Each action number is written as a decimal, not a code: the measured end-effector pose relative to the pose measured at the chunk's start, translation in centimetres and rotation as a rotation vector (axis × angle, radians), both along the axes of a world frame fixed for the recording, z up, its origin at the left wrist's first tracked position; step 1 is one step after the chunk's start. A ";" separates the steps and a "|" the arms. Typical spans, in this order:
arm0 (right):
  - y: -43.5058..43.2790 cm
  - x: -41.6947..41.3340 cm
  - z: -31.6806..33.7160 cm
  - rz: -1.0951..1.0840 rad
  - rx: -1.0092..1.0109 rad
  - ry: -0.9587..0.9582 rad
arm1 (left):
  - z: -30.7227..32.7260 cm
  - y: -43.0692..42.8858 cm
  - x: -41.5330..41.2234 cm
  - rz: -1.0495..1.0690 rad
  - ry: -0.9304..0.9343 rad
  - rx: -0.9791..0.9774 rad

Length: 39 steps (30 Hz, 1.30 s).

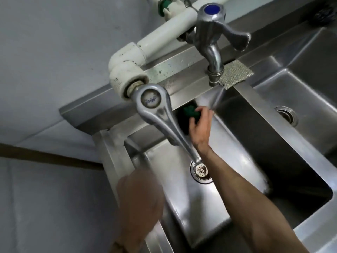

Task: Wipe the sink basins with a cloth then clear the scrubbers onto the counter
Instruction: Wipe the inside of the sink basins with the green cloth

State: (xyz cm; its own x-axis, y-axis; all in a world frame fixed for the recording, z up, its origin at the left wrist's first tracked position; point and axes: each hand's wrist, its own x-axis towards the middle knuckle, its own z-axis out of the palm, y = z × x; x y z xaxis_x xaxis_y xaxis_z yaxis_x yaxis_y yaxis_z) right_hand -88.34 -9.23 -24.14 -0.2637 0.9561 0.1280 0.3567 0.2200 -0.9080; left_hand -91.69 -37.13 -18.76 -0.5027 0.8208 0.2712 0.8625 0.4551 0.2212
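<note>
1. Resting low at the near left, the left hand (140, 196) lies over the front-left rim of the steel sink (113, 157). It is blurred, and I cannot tell whether its fingers are straight or curled.
2. The right forearm crosses the left basin (175, 198) on a diagonal, passing just beside the drain (200, 170) in the basin floor.
3. A long-levered tap (160, 114) juts out over this basin, and its lever tip shows above the drain.
4. Deeper in, the right hand (199, 125) reaches into the far-left corner of the left basin. Its fingers curl round a green wad (189, 111), gripping it against the back wall. I cannot tell whether the wad is a cloth or a scrubber.
5. Behind it, a white pipe (155, 39) runs along the wall and feeds a second tap (213, 33) with a blue cap. Its spout hangs over the divider between the basins, just beside a patch of foil tape (235, 73).
6. The right basin (300, 84) lies beyond the divider and has its own drain (286, 115).
7. Farthest off, at the top right corner, sits a dark lump (324, 13), too blurred to identify.
</note>
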 end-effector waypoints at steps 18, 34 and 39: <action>-13.3 -6.5 -0.8 0.449 -0.246 -0.006 | 0.7 -0.2 0.4 0.138 -0.111 -0.019; -16.3 -2.9 -1.2 0.826 -0.596 -0.234 | 0.1 -0.2 0.2 0.155 -0.117 -0.051; -17.1 2.6 -0.4 0.915 -0.519 -0.374 | 0.4 -0.1 0.2 0.155 -0.106 -0.056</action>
